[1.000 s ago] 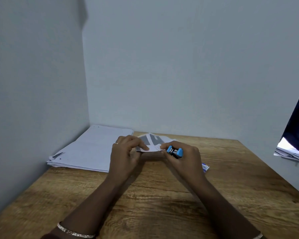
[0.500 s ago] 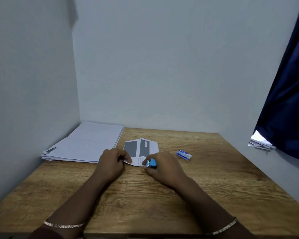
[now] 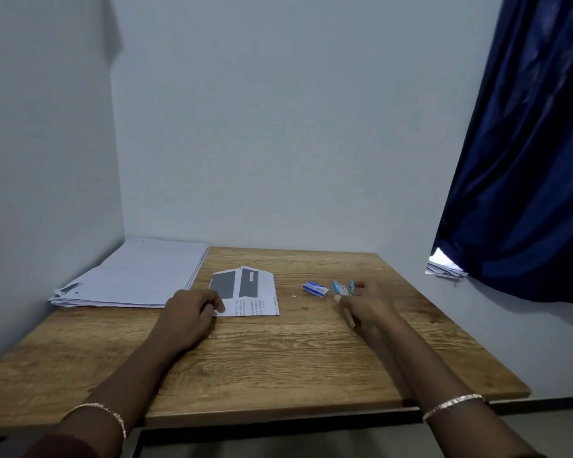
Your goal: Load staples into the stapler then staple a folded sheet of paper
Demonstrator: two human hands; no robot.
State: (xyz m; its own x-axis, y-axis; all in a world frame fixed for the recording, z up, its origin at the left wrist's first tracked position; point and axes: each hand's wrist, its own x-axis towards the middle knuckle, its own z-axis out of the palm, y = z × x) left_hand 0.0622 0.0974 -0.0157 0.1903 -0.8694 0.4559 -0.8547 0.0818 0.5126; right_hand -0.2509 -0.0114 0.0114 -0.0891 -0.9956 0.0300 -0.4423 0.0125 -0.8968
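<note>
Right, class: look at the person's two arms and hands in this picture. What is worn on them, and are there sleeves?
Both forearms are bare. The left wrist carries a thin, pale metallic bangle, and the right wrist a similar bangle. A dark reddish sleeve edge shows at the bottom left. No gloves on the left hand or right hand.

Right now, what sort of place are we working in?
Probably a small home or office desk nook: a wooden table set in a wall corner, a stack of paper, and a dark blue curtain.

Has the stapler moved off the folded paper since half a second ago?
Yes. The right hand carried the stapler rightward, past the staple box, away from the folded paper.
</note>
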